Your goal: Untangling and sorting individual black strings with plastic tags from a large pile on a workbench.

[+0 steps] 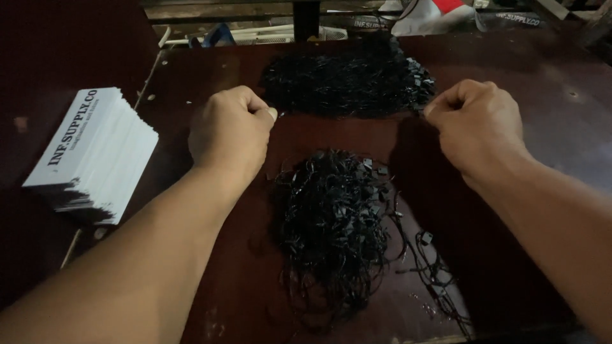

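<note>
**Two fists over black cord on a dark brown table**

Nearest the camera, both bare forearms reach in from the lower corners; the left hand (231, 130) is curled into a fist with the thumb pressed to the forefinger, and the right hand (475, 124) is closed the same way; a thin black string (347, 115) seems to run taut between the two pinches, though it is hard to make out against the heap behind it; just beyond it lies the far pile of black cords (347, 83), dense and tangled, with small square tabs at its right edge; nearer, between the forearms, sits the near pile of black cords (335, 223), looser, with stray strands trailing off toward the lower right; to the left of the left hand, well apart, a slanted stack of white cards (95, 153) with dark printing leans over; everything rests on the table (542, 165), a dark reddish-brown board, scuffed and spotted with pale flecks; past its far edge the dim room shows white and red clutter (427, 16).
</note>
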